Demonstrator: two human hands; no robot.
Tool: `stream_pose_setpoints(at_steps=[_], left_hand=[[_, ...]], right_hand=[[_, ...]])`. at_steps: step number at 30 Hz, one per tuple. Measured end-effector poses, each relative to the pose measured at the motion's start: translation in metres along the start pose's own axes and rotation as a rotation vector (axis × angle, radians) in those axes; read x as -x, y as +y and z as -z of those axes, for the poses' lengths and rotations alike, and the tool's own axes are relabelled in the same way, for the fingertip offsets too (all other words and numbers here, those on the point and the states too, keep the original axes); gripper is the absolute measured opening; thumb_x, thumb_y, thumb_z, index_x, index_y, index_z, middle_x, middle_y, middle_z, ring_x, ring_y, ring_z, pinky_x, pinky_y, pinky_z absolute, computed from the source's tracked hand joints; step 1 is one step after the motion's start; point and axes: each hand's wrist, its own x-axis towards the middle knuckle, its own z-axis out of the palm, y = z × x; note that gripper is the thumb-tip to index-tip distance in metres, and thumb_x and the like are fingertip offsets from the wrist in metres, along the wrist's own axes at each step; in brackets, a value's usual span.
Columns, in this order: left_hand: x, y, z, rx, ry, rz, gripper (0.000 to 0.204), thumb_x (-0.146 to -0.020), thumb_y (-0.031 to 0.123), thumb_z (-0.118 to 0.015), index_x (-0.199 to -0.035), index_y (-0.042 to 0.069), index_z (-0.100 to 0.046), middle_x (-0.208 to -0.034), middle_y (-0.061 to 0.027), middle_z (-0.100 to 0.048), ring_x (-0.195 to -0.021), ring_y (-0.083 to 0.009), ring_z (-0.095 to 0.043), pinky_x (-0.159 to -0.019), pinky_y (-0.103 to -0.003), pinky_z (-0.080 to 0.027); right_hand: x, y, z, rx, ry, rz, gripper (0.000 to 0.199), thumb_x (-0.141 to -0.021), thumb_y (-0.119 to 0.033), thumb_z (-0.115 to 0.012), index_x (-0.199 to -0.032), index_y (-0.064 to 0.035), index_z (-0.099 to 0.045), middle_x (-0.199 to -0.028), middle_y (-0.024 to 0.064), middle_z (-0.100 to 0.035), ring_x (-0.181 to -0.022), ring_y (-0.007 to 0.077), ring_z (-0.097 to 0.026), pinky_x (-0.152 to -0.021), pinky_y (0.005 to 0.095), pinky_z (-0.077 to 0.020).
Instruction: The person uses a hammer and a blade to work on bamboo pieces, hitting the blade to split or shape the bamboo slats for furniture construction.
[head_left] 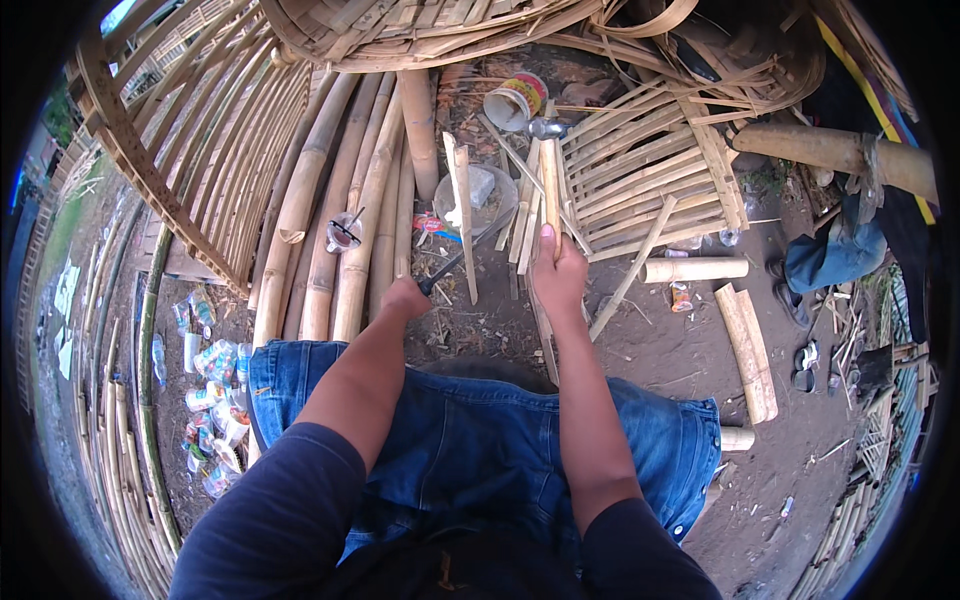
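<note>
My right hand (pixel 560 275) grips a hammer (pixel 549 190), pale wooden handle upright beneath its grey metal head, at the left edge of a slatted bamboo panel (pixel 650 165). My left hand (pixel 405 298) grasps a dark, slender bladed tool (pixel 447 268), slanting toward the hammer.

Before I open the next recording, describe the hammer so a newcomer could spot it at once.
Find the slatted bamboo panel right of upper centre. Beside its left edge, the right hand grips the hammer by its pale handle. Its grey metal head sets it apart from the bamboo strips nearby.
</note>
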Motion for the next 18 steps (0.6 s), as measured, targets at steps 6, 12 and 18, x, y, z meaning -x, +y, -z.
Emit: stream_pose_setpoints(at_steps=[6,12,18], left_hand=[[-0.014,-0.009,-0.01,-0.024,0.023,-0.045,0.039,-0.075,0.027,-0.064,-0.106,0.002,-0.065,-0.114,-0.0194,-0.062,-0.108,-0.0313,-0.06,-0.092,-0.038,-0.048],[0.0,0.01,-0.001,-0.088,-0.085,-0.012,0.04,-0.079,0.024,-0.06,-0.113,0.004,-0.06,-0.118,-0.0171,-0.061,-0.111,-0.0292,-0.059,-0.094,-0.039,-0.047],[-0.001,-0.008,-0.01,-0.112,-0.037,0.017,0.038,-0.079,0.023,-0.061,-0.113,0.005,-0.059,-0.116,-0.0155,-0.062,-0.11,-0.0283,-0.059,-0.093,-0.038,-0.048]], right_hand=[[-0.011,0.025,-0.022,-0.562,0.164,0.352,0.041,-0.096,-0.035,-0.049,-0.077,0.0013,-0.049,-0.05,0.0086,-0.039,-0.043,0.0184,-0.045,-0.045,0.0331,-0.0378],[0.052,0.16,-0.066,0.519,-0.405,-0.315,0.058,-0.093,-0.046,-0.046,-0.087,0.0094,-0.063,-0.084,0.0319,-0.063,-0.084,0.0459,-0.062,-0.078,0.049,-0.0493],[0.043,0.139,-0.06,0.391,-0.397,-0.472,0.063,-0.091,-0.051,-0.046,-0.085,0.0092,-0.065,-0.086,0.0312,-0.063,-0.089,0.0438,-0.063,-0.081,0.0465,-0.0489]])
